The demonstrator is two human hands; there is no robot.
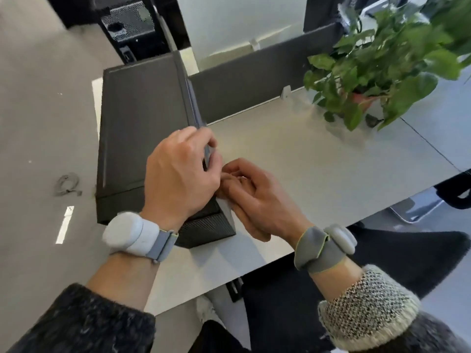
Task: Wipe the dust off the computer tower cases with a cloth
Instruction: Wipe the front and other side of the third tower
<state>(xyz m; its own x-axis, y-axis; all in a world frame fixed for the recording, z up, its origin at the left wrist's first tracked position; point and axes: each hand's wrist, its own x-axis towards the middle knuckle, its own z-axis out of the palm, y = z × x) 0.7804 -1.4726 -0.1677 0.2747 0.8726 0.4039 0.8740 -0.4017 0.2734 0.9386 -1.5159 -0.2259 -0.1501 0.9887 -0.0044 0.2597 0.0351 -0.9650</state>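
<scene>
Nearest, at six o'clock, are a dark fuzzy sleeve and a black-and-white knitted cuff, each wrist wearing a grey-strapped band with no readable marking. The pale tabletop spreads from the centre toward three o'clock. The dark computer tower case lies on its side along the tabletop's nine o'clock edge, broad panel up, probably so the big face can be reached for wiping. A grey divider runs behind it at twelve o'clock, with a leafy potted plant at two o'clock and a second tower standing on the floor at eleven. At the centre the left hand rests over the case's right edge, its fingers curled round that thin bluish edge, seemingly to steady it. The right hand presses in beside it, fingers bent against the case's side; what they hold is hidden. A pale patch beneath the hands may be the cloth, but I cannot tell. No brand or writing is legible anywhere.
</scene>
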